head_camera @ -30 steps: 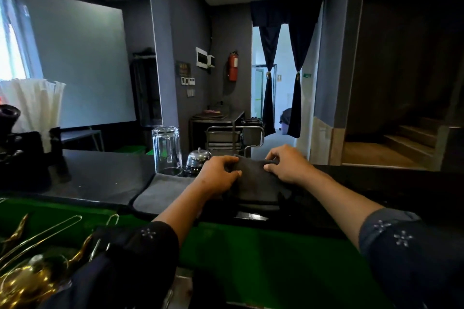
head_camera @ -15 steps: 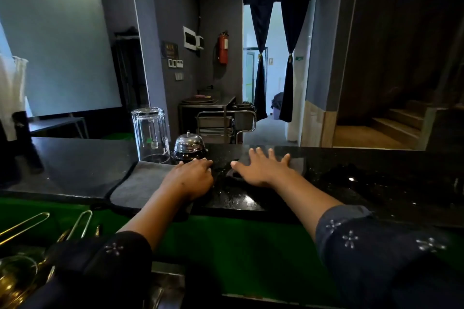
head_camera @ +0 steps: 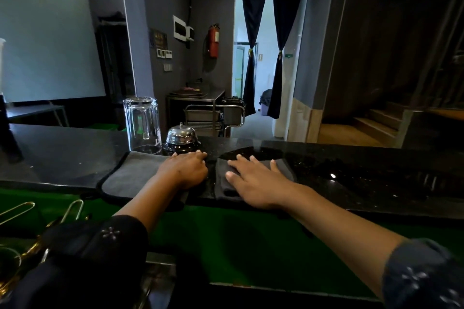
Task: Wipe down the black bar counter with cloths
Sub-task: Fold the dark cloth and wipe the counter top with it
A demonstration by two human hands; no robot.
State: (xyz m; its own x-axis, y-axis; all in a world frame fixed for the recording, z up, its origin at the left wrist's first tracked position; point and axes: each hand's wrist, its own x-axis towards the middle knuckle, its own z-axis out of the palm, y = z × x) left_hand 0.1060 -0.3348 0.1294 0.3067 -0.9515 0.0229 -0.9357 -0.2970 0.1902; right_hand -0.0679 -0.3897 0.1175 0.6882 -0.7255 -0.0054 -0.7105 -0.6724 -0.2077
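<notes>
The black bar counter (head_camera: 364, 173) runs across the view, glossy and wet-looking on the right. A grey cloth with a dark hem (head_camera: 130, 175) lies flat on it at the near edge. My left hand (head_camera: 184, 170) rests on that cloth's right end with fingers bent downward. A darker folded cloth (head_camera: 222, 178) lies just to the right. On it my right hand (head_camera: 253, 180) presses flat, fingers spread and straight.
An upturned clear glass (head_camera: 141, 124) and a chrome service bell (head_camera: 181, 138) stand just behind the grey cloth. Below the counter is a green ledge (head_camera: 238, 238) with brass wire utensils (head_camera: 30, 223) at the lower left. A dark object (head_camera: 8, 138) stands at far left.
A second ago both hands held the dark cloth bunched near the edge. Since then it has been laid flat, my right hand spread on it and my left shifted onto the grey cloth.
</notes>
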